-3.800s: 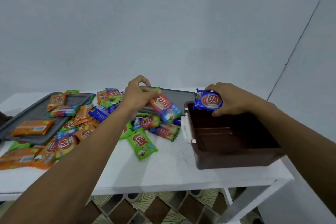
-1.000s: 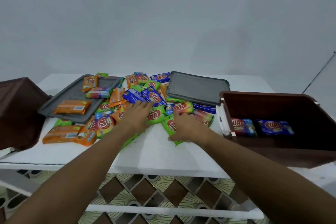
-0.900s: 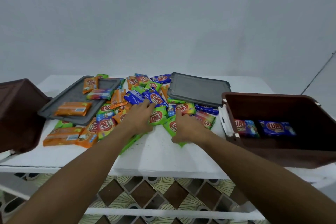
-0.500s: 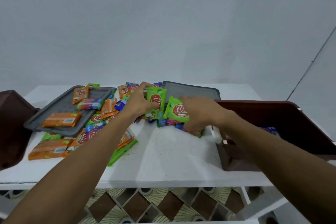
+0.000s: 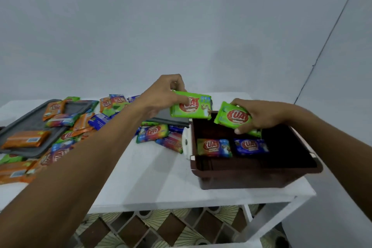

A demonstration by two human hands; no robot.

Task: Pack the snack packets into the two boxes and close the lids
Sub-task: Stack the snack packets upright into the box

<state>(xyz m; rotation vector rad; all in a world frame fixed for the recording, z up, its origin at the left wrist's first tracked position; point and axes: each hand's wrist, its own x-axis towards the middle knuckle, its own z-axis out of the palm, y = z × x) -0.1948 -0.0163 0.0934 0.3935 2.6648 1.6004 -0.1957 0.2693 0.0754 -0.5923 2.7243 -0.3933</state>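
Hands grip crosswise: right hand (image 5: 259,116) holds right packet (image 5: 234,118) over the box (image 5: 251,175), left hand (image 5: 161,94) holds left packet (image 5: 191,107) at its far-left corner

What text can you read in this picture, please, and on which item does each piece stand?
"KUAT": right green packet, held by the right hand.
"KUAT", partly behind the thumb: left green packet, held by the left hand.
"KUAT": multicoloured packet in the brown box.
"KUAT": blue packet beside it.
Smaller print and logos in the pile: too blurred to read.
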